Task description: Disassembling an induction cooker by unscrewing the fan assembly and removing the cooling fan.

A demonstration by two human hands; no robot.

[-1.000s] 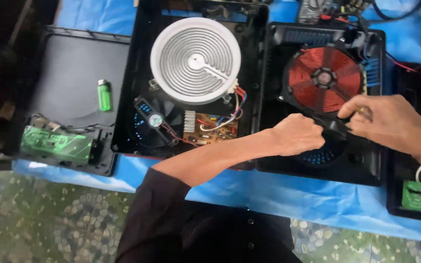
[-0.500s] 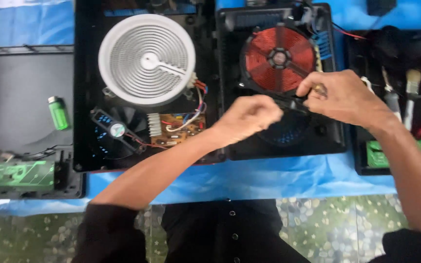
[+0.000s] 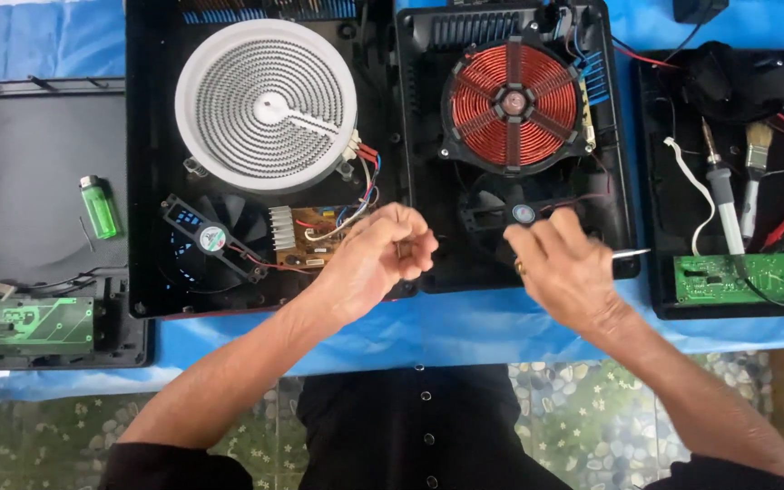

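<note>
While both opened cooktops lie bare for access, left hand [image 3: 378, 259] curls around something unseen; right hand [image 3: 564, 268] pinches a thin metal-tipped tool [image 3: 630, 255].

A small round label [image 3: 212, 239], white with a green and red mark, sits at the hub of the cooling fan [image 3: 215, 238] in the lower left corner of the opened cooker housing [image 3: 151, 163] that carries the white spiral heating plate. A second round label [image 3: 524, 214], bluish grey, marks the hub of the fan in the neighbouring housing [image 3: 428, 136], just below the copper-coloured coil and between the two hands. No packages, signs or screens show on the blue-covered surface [image 3: 465, 327].
</note>
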